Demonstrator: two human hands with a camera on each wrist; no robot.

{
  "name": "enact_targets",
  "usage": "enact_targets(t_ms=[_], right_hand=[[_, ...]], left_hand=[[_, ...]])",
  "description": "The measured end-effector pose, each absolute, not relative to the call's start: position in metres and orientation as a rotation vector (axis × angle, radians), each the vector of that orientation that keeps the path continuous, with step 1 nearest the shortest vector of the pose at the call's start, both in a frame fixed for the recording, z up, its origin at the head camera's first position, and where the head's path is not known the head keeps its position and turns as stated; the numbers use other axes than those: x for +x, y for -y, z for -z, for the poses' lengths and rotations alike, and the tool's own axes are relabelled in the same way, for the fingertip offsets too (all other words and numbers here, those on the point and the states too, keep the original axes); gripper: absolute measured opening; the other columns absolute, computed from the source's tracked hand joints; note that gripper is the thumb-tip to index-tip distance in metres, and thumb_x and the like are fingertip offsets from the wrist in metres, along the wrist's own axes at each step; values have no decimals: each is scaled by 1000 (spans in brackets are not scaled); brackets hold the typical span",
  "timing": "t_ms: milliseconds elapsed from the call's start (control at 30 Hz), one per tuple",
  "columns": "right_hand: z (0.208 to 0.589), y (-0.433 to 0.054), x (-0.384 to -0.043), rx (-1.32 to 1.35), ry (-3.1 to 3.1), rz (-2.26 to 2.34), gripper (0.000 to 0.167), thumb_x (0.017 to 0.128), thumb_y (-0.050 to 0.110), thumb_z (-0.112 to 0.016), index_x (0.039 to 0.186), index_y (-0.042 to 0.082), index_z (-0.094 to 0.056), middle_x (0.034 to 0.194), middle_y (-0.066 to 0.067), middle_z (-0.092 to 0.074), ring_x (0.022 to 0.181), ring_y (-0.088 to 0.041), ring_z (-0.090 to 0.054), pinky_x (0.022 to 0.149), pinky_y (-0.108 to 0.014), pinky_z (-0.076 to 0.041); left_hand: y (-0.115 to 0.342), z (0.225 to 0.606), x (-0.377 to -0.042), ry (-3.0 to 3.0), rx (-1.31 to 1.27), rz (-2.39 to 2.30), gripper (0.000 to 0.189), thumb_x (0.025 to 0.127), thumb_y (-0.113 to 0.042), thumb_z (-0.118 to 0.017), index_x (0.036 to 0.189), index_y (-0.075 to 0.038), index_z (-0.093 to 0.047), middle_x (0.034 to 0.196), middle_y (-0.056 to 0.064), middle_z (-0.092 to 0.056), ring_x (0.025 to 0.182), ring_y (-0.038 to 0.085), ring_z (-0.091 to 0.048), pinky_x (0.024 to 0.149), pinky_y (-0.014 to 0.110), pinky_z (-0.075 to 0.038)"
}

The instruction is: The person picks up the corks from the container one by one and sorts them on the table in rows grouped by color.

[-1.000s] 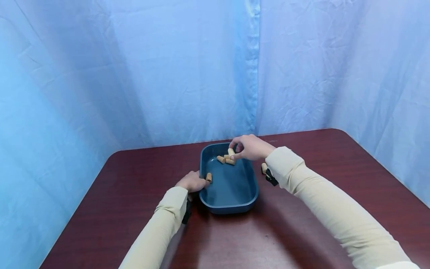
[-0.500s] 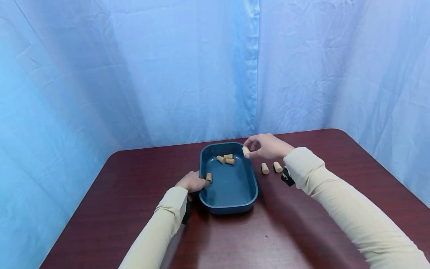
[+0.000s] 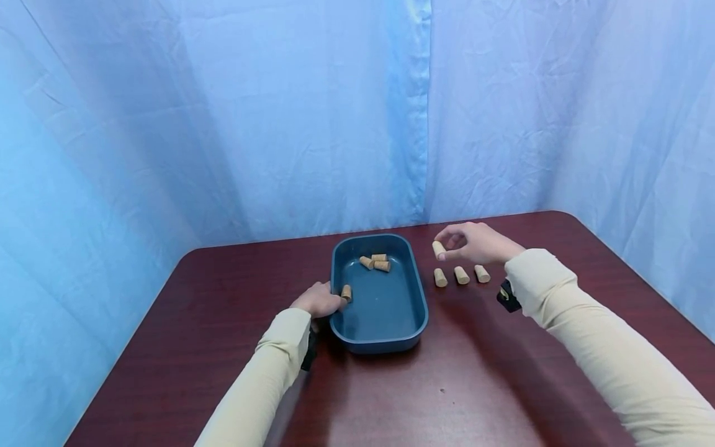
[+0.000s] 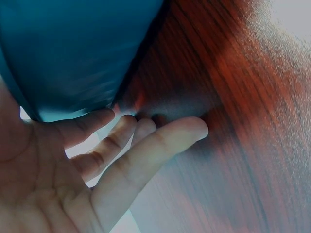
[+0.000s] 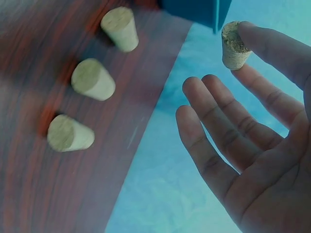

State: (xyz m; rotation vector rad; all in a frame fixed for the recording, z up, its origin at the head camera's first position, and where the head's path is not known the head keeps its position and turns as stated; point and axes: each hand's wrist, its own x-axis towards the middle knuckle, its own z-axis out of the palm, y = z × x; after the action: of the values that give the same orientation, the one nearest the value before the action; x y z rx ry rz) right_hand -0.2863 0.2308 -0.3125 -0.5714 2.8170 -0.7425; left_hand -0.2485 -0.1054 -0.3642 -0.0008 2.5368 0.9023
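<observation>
In the head view my right hand [image 3: 475, 242] is raised above the table, to the right of a dark blue rectangular tub [image 3: 385, 323]. It pinches a cork stopper [image 5: 235, 48] between thumb and index finger, while the other fingers extend loosely. Just below, three more corks stand in a row: a left cork [image 3: 440, 277], a middle cork [image 3: 461, 275] and a right cork [image 3: 482, 273]. My left hand [image 3: 319, 300] holds the tub's left side, thumb over the rim and fingers outside along the wall. Several corks [image 3: 382, 266] lie inside the tub, one [image 3: 347, 292] beside the left thumb.
Underneath everything is a dark red-brown wooden table [image 3: 234, 292] with rounded far corners. Pale blue curtains [image 3: 313, 124] hang behind it and on both sides.
My right hand has moved right with its cork, from over the tub to beyond its right wall, uncovering the corks on the table. The left hand stays at the tub.
</observation>
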Motion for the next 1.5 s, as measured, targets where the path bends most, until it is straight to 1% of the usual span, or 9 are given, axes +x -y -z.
enact_targets(t_ms=[133, 267, 400, 667, 867, 1100, 1367, 1500], right_hand=[[318, -245, -287, -560, -2829, 737, 45, 96, 28, -71, 132, 3, -63, 117, -16, -67, 110, -35, -61, 90, -54, -51], [326, -260, -285, -539, -2843, 740, 46, 95, 28, -72, 133, 2, -63, 115, -15, -68, 110, -35, -61, 89, -53, -51], [333, -276, -283, -505, -2857, 762, 47, 94, 27, -73, 132, 1, -63, 111, -14, -69, 107, -37, -63, 87, -53, -52], [349, -301, -279, -470, -2879, 782, 49, 93, 25, -75, 131, -2, -63, 106, -14, -71, 104, -37, -65, 83, -51, -52], [356, -313, -278, -450, -2893, 759, 46, 92, 22, -75, 128, -3, -64, 101, -12, -72, 98, -35, -66, 80, -49, -53], [365, -324, -279, -382, -2868, 721, 47, 93, 22, -73, 130, -4, -61, 100, -13, -70, 94, -33, -64, 73, -41, -51], [374, -331, -280, -298, -2814, 759, 50, 94, 23, -73, 132, -7, -59, 100, -15, -68, 88, -27, -63, 72, -37, -51], [375, -331, -280, -288, -2801, 761, 48, 95, 19, -71, 132, -7, -59, 100, -15, -69, 91, -29, -63, 75, -40, -52]], left_hand=[[105, 365, -249, -2536, 5, -898, 56, 99, -17, -57, 151, -1, -44, 135, 27, -53, 102, 38, -63, 67, 51, -59], [105, 366, -250, -2535, 2, -888, 58, 99, -18, -57, 153, -1, -42, 140, 26, -47, 106, 39, -61, 68, 51, -59], [105, 367, -250, -2537, 2, -881, 59, 99, -18, -57, 153, -1, -41, 141, 27, -47, 106, 39, -61, 68, 51, -59], [105, 366, -248, -2535, -13, -902, 55, 100, -18, -57, 152, -3, -43, 136, 25, -49, 106, 39, -61, 69, 52, -59], [105, 365, -247, -2533, -22, -897, 56, 100, -17, -57, 152, -2, -43, 137, 26, -48, 107, 39, -60, 71, 53, -59], [105, 366, -246, -2542, -32, -908, 53, 100, -17, -57, 149, 0, -45, 131, 26, -54, 103, 39, -63, 70, 53, -60], [106, 367, -246, -2545, -27, -912, 52, 100, -17, -58, 148, 0, -46, 129, 25, -54, 103, 39, -63, 70, 54, -60], [107, 368, -247, -2548, -37, -906, 53, 98, -16, -58, 148, 0, -46, 127, 25, -55, 101, 39, -63, 69, 54, -59]])
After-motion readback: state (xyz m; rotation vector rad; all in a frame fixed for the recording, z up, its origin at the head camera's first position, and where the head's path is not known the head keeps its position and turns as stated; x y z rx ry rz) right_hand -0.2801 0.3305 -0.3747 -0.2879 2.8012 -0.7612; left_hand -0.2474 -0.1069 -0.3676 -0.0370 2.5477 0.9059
